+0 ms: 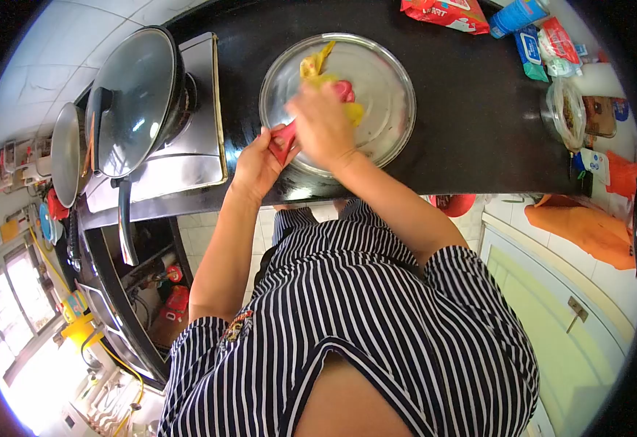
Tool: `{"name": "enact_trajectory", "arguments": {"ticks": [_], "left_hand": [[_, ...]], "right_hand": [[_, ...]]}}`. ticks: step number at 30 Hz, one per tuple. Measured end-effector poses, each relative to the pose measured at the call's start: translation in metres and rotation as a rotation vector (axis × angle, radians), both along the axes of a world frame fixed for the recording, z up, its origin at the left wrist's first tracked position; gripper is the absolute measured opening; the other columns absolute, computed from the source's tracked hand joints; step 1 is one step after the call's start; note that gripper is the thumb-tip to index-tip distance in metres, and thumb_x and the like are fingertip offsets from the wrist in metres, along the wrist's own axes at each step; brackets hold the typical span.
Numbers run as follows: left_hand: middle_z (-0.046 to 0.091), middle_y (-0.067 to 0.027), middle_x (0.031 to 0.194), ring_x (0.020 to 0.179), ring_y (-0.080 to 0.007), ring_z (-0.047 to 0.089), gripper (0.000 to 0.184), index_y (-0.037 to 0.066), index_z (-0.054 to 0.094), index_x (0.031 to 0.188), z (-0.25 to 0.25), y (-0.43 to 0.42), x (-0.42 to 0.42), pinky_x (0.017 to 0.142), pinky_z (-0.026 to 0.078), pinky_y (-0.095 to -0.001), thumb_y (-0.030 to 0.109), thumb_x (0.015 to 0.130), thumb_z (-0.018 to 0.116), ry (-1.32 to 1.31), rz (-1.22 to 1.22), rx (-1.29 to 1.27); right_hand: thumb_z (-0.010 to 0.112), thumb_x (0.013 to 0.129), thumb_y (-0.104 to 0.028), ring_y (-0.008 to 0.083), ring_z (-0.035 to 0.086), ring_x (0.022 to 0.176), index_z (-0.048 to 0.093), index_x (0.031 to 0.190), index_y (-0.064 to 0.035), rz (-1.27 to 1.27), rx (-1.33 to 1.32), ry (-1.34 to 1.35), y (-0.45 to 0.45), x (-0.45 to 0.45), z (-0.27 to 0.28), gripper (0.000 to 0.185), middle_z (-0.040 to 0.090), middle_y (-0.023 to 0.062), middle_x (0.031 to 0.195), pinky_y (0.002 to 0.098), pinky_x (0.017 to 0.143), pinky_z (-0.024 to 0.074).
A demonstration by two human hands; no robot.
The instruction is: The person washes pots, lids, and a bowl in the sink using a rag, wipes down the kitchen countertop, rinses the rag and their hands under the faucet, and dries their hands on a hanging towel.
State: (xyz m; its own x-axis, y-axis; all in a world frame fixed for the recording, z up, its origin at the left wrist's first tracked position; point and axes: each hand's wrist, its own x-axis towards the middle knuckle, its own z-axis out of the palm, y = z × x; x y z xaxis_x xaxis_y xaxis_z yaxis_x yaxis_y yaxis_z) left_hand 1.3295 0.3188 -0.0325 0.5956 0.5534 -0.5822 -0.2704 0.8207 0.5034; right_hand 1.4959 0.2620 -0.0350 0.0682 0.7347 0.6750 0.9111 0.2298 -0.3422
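Note:
On the dark counter lies a round steel plate (395,120) with a raised rim. My left hand (253,166) is at the plate's near left edge, its thumb and fingers closed on a flat red object (284,141) whose kind I cannot make out. My right hand (323,125) is over the left half of the plate, right beside the red object. Motion smears its fingers, so any hold is unclear. Just past it lie yellow pieces (318,61) that look like peel, a glossy pinkish-red piece (344,91) and another yellow piece (354,113).
Left of the plate, a large lidded pan (135,102) sits on the steel stove (205,109), its handle jutting past the counter edge. A second pan (65,154) stands farther left. Packets (453,13), a blue can (518,17) and a clear container (566,113) line the right side.

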Motion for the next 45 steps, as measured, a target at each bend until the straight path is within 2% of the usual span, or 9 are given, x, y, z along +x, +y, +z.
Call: {"name": "enact_trajectory", "arguments": {"ticks": [7, 12, 21, 25, 27, 29, 31, 36, 45], "left_hand": [[0.059, -0.014, 0.129, 0.124, -0.0266, 0.055, 0.052, 0.002, 0.051, 0.128, 0.017, -0.01, 0.004, 0.108, 0.042, -0.0434, 0.045, 0.107, 0.029, -0.073, 0.001, -0.078], [0.06, -0.0145, 0.129, 0.119, -0.0269, 0.059, 0.045, 0.002, 0.052, 0.129, 0.014, -0.012, 0.017, 0.105, 0.047, -0.041, 0.037, 0.108, 0.033, -0.099, -0.134, 0.002], [0.058, -0.0184, 0.128, 0.118, -0.0318, 0.057, 0.063, 0.001, 0.048, 0.134, 0.017, -0.007, 0.022, 0.106, 0.044, -0.0474, 0.053, 0.105, 0.029, -0.221, -0.013, -0.182], [0.062, -0.0123, 0.125, 0.108, -0.0239, 0.061, 0.056, 0.005, 0.049, 0.138, 0.019, -0.007, 0.027, 0.096, 0.049, -0.0395, 0.049, 0.104, 0.039, 0.019, -0.071, -0.008], [0.064, -0.0126, 0.116, 0.106, -0.0257, 0.061, 0.046, 0.001, 0.057, 0.127, 0.021, -0.015, 0.037, 0.095, 0.048, -0.0393, 0.039, 0.102, 0.051, 0.773, 0.004, 0.739], [0.063, -0.0178, 0.112, 0.102, -0.0325, 0.06, 0.044, 0.002, 0.06, 0.125, 0.032, -0.018, 0.042, 0.092, 0.048, -0.0425, 0.026, 0.089, 0.069, 0.965, -0.023, 1.422], [0.062, -0.0195, 0.113, 0.103, -0.0367, 0.059, 0.047, 0.003, 0.059, 0.126, 0.044, -0.02, 0.062, 0.091, 0.047, -0.0449, 0.027, 0.087, 0.07, 0.919, -0.175, 1.632], [0.061, -0.0212, 0.116, 0.109, -0.039, 0.056, 0.048, 0.007, 0.054, 0.136, 0.033, -0.013, 0.1, 0.096, 0.045, -0.0428, 0.036, 0.098, 0.055, 0.878, -0.528, 1.456], [0.059, -0.0195, 0.109, 0.104, -0.0362, 0.057, 0.045, 0.01, 0.054, 0.139, 0.018, -0.028, 0.111, 0.092, 0.047, -0.0447, 0.033, 0.101, 0.047, 0.921, -0.386, 1.583]], "right_hand": [[0.059, 0.084, -0.015, 0.0247, 0.059, 0.117, 0.068, 0.112, -0.0045, 0.247, -0.085, -0.044, -0.016, -0.024, 0.002, 0.031, 0.065, 0.0091, 0.114, 0.0481, 0.11, 0.0381], [0.058, 0.084, -0.013, 0.0251, 0.058, 0.116, 0.065, 0.115, -0.0077, -0.027, -0.159, -0.151, -0.004, 0.021, 0.024, 0.032, 0.063, 0.0072, 0.116, 0.0522, 0.111, 0.0351], [0.058, 0.082, -0.001, 0.0309, 0.062, 0.11, 0.063, 0.122, -0.0074, 0.193, -0.183, 0.615, -0.036, -0.04, 0.029, 0.041, 0.065, 0.0135, 0.115, 0.05, 0.107, 0.0408], [0.054, 0.083, 0.006, 0.0295, 0.06, 0.118, 0.067, 0.116, -0.0088, 0.095, -0.117, 0.148, -0.012, 0.047, 0.019, 0.038, 0.065, 0.0102, 0.118, 0.0419, 0.104, 0.0458], [0.05, 0.089, 0.006, 0.0318, 0.062, 0.113, 0.065, 0.117, -0.0049, -0.221, -0.09, 0.424, -0.016, 0.083, 0.04, 0.034, 0.065, 0.0138, 0.119, 0.0383, 0.1, 0.0473], [0.043, 0.099, -0.001, 0.0192, 0.064, 0.106, 0.062, 0.121, -0.0014, -0.462, 0.13, 0.699, -0.018, 0.118, 0.048, 0.029, 0.066, 0.0123, 0.119, 0.0323, 0.094, 0.0492], [0.046, 0.1, -0.01, 0.0241, 0.062, 0.106, 0.06, 0.122, -0.0003, -0.536, 0.223, 0.986, -0.029, 0.126, 0.054, 0.028, 0.064, 0.0152, 0.12, 0.0335, 0.094, 0.048], [0.052, 0.09, -0.007, 0.0192, 0.058, 0.104, 0.054, 0.122, -0.0021, -0.408, 0.083, 1.709, -0.037, 0.064, 0.015, 0.032, 0.058, 0.0099, 0.115, 0.0323, 0.092, 0.0481], [0.052, 0.077, 0.006, 0.0191, 0.057, 0.109, 0.052, 0.128, 0.0017, 0.119, -0.331, 1.717, -0.091, 0.003, 0.003, 0.051, 0.059, 0.0099, 0.117, 0.0287, 0.098, 0.0428]]}}
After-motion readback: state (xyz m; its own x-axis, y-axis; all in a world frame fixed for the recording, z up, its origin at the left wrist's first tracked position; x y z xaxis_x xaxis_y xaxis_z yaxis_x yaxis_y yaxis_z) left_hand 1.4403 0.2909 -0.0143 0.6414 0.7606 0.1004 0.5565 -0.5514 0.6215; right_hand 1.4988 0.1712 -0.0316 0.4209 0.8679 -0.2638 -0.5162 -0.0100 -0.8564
